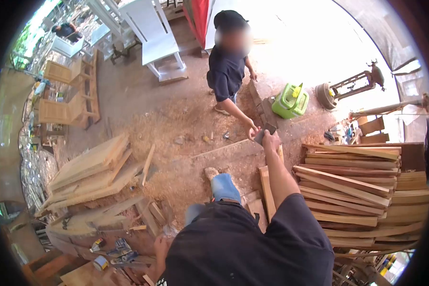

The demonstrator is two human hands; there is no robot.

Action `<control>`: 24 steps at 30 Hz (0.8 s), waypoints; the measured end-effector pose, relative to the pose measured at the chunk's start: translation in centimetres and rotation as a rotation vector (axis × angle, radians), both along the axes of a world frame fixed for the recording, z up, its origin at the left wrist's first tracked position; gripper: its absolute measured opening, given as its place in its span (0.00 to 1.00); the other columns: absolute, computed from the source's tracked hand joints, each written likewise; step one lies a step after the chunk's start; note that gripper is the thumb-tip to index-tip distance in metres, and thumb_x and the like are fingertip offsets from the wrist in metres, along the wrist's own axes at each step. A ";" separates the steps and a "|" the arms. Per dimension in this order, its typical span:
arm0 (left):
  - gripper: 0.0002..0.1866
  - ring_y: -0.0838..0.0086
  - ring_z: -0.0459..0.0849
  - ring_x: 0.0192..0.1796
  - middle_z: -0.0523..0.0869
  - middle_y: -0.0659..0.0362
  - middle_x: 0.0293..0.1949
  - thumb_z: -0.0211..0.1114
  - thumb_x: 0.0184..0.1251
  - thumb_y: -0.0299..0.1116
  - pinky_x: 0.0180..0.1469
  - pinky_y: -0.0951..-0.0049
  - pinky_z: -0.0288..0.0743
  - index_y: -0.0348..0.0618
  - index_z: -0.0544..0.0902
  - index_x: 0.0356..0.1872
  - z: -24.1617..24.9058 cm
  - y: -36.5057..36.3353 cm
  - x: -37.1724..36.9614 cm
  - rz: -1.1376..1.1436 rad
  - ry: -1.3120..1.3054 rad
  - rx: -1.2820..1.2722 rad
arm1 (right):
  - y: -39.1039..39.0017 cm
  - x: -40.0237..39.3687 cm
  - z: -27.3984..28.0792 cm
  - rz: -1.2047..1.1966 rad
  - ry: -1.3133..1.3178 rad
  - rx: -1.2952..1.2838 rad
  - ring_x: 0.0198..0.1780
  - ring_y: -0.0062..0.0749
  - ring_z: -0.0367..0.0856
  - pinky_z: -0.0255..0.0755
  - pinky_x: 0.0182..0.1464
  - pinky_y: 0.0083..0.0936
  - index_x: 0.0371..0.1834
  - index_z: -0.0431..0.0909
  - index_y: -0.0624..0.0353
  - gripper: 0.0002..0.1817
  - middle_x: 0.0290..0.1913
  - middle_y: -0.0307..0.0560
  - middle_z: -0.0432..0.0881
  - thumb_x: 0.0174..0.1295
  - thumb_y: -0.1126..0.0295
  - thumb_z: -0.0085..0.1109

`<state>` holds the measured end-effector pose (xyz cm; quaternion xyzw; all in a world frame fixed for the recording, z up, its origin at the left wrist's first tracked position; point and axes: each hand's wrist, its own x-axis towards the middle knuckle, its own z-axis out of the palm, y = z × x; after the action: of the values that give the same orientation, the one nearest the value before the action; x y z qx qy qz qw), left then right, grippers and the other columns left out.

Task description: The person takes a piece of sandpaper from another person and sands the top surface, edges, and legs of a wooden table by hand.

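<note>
My right arm is stretched forward, and my right hand (271,140) is closed on a dark, flat rectangular object (270,127). Another person's hand (253,133) reaches in from the other side, its fingers right at the object's left edge. Exactly what the object is I cannot tell. Low at my left side, my left hand (161,245) hangs near some wood offcuts (150,217), its fingers small and blurred. A blue power tool (123,249) lies on the bench to the left of it.
A person in dark clothes (226,71) stands ahead. Stacked wood strips (345,190) lie at right, and wide boards (88,167) at left. A green container (290,101) stands ahead right. White chairs (159,50) and wooden chairs (62,112) stand behind. Sawdust covers the floor.
</note>
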<state>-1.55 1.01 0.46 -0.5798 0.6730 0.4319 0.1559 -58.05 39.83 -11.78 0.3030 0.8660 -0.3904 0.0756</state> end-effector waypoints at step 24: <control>0.13 0.78 0.84 0.36 0.85 0.60 0.35 0.66 0.73 0.35 0.38 0.72 0.80 0.35 0.82 0.48 13.1 11.1 4.6 0.906 0.821 -0.253 | -29.9 40.4 18.7 1.913 -0.754 -1.050 0.48 0.24 0.78 0.74 0.50 0.24 0.60 0.70 0.65 0.19 0.49 0.45 0.80 0.69 0.73 0.61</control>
<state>3.06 12.06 13.59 -0.6084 0.4111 0.5596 -0.3843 -17.66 9.97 6.95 -0.4485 0.3950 -0.3703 0.7112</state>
